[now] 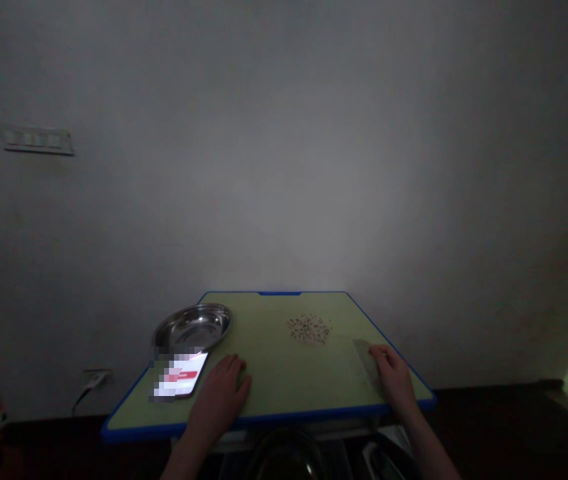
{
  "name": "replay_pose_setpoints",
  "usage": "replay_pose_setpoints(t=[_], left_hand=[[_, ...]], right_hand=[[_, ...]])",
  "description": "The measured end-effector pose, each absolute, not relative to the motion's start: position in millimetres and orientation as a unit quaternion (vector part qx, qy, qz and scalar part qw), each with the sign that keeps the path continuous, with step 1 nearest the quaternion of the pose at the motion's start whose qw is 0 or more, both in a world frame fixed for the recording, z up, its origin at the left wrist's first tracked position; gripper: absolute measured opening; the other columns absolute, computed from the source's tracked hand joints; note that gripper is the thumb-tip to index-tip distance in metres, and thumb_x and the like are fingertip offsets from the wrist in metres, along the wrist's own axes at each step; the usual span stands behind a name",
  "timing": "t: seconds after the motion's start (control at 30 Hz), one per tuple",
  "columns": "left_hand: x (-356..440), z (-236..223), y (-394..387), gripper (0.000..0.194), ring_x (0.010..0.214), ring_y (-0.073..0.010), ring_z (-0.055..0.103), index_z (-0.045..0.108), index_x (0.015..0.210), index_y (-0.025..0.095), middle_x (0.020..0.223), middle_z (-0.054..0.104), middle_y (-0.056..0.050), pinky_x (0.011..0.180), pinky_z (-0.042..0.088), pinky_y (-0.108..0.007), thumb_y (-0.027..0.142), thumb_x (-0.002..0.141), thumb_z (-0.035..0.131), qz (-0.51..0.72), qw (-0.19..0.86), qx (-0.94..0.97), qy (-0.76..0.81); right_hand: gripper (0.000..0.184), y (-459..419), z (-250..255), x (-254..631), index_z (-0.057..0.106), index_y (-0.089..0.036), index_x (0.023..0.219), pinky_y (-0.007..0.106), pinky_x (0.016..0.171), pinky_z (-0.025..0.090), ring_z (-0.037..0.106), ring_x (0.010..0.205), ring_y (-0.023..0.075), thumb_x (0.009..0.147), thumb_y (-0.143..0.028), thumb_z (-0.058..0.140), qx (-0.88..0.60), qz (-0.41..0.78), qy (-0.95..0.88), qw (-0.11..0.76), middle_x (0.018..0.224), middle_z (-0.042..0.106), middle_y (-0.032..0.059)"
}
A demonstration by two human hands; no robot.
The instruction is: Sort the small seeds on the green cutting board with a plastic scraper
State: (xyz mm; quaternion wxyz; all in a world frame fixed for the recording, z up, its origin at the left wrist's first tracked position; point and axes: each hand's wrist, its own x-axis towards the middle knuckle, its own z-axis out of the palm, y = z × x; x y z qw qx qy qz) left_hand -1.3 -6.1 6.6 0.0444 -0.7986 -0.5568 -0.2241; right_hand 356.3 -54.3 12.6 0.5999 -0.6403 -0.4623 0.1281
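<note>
My left hand lies on the pale green tabletop near its front edge, palm down, with the fingers stretched out and nothing in them. Just left of it is a phone with a lit screen, partly blurred out. At the table's right side, my right hand pinches the edge of a thin piece of clear plastic; whether it is a bag or a sheet I cannot tell. Small dark and pale grains, like seeds, are scattered in a loose patch between and beyond my hands.
A shiny steel bowl stands at the table's left edge, behind the phone. The small table has a raised blue rim and meets a grey wall. A switch panel and a plugged-in cord are on the left.
</note>
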Motion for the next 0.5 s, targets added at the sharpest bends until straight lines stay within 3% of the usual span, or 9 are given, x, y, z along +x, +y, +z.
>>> replay_pose_setpoints(t=[0.3, 0.5], left_hand=[[-4.3, -5.7, 2.0, 0.031, 0.108, -0.023, 0.058, 0.057, 0.113, 0.018, 0.121, 0.059, -0.007, 0.091, 0.048, -0.048, 0.035, 0.088, 0.059, -0.234, 0.022, -0.793, -0.563], [-5.6, -8.1, 3.6, 0.031, 0.117, -0.0248, 0.054, 0.059, 0.112, 0.016, 0.126, 0.058, -0.009, 0.098, 0.043, -0.05, 0.035, 0.087, 0.059, -0.241, 0.016, -0.786, -0.569]], right_hand=[[0.038, -48.8, 8.8, 357.0, 0.06, -0.018, 0.066, 0.031, 0.064, 0.044, 0.057, 0.067, 0.0229, 0.068, -0.055, 0.053, -0.645, 0.143, -0.462, 0.591, 0.064, 0.061, 0.0035], [0.036, -29.5, 14.1, 369.2, 0.056, -0.02, 0.06, 0.028, 0.057, 0.04, 0.051, 0.056, 0.0173, 0.076, -0.052, 0.047, -0.672, 0.192, -0.52, 0.491, 0.054, 0.053, -0.0013]])
